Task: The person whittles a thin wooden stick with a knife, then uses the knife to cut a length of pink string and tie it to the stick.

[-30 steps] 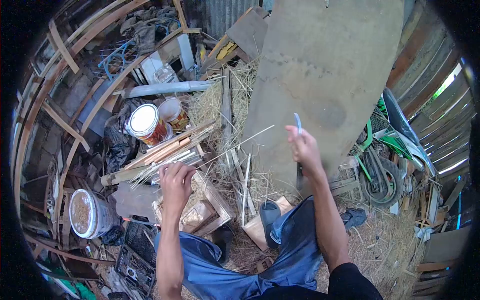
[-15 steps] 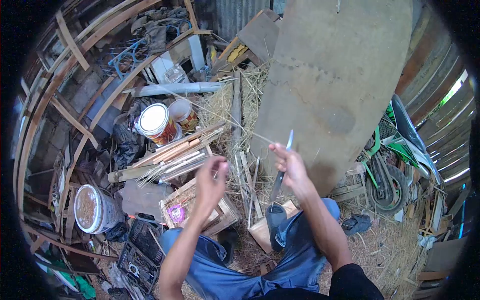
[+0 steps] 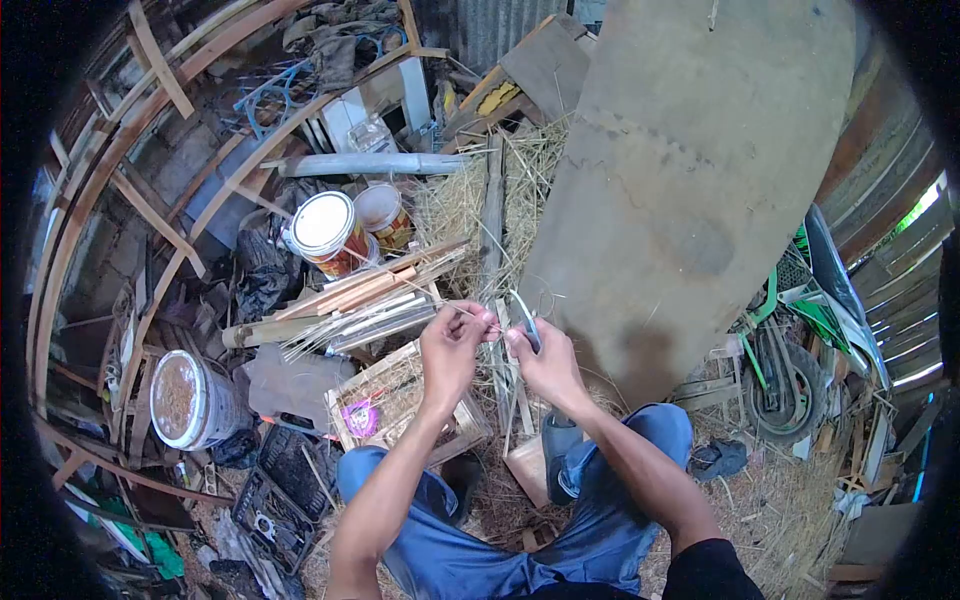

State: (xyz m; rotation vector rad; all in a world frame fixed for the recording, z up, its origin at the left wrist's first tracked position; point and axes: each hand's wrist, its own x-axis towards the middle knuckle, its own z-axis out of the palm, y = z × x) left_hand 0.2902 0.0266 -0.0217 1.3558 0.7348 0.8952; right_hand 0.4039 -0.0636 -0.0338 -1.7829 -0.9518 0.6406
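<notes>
Now the left hand [image 3: 452,350] has come in close beside the right hand [image 3: 545,365], its fingers pinching a thin strip [image 3: 262,202] that slants away past the pile of sticks [image 3: 375,300] on its outer side. With the right hand closed around a knife [image 3: 522,308], its blade rising near the fingertips, the strip's near end appears to be steadied between both hands, though the fingers hide whether blade and strip touch.

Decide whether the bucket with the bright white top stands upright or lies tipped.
Upright: the white-topped bucket shows its round top facing up, printed side below.
</notes>
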